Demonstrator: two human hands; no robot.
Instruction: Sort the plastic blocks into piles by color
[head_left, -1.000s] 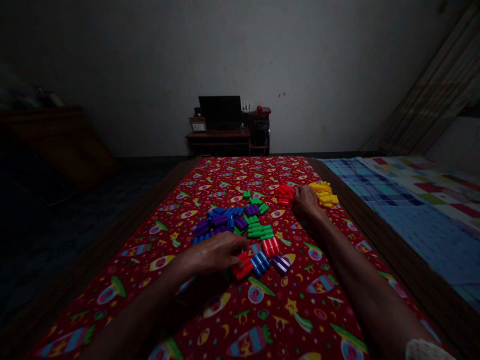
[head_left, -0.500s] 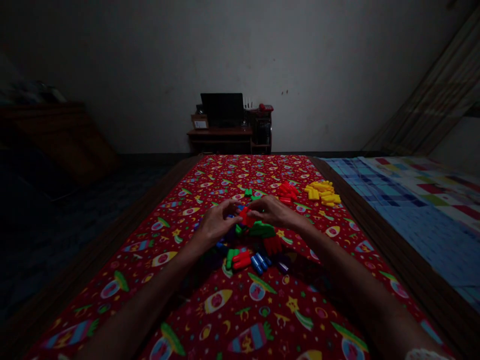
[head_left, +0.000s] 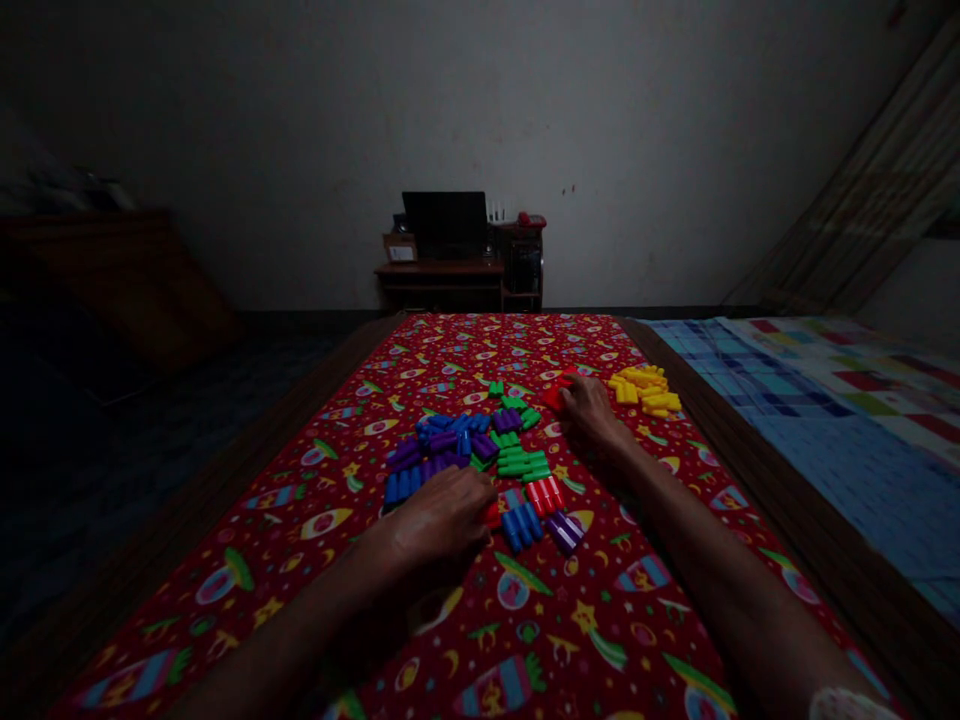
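Ribbed plastic toy blocks lie in colour clusters on a red patterned cloth (head_left: 420, 370). My left hand (head_left: 450, 508) is low over the near blocks, fingers curled down onto a red block (head_left: 492, 516) whose edge shows at the fingertips. Farther out, my right hand (head_left: 592, 408) has its fingers closed at a red block (head_left: 556, 394) in the red pile, which it partly hides. Between the hands are green blocks (head_left: 521, 462), purple blocks (head_left: 405, 455) and blue blocks (head_left: 403, 485). A red-and-white-looking glossy block (head_left: 544, 494) and a purple block (head_left: 565, 532) lie nearer me.
A pile of yellow blocks (head_left: 645, 388) sits right of my right hand. Beyond the cloth stands a small desk (head_left: 442, 268) with a dark monitor (head_left: 445, 224). A bed with blue checked bedding (head_left: 757, 400) is at the right, a wooden cabinet (head_left: 112, 280) at the left.
My hands, together around a red block before, have parted. The right one moved away and rightward to the red pile; the left one came down nearer me over the near blocks.
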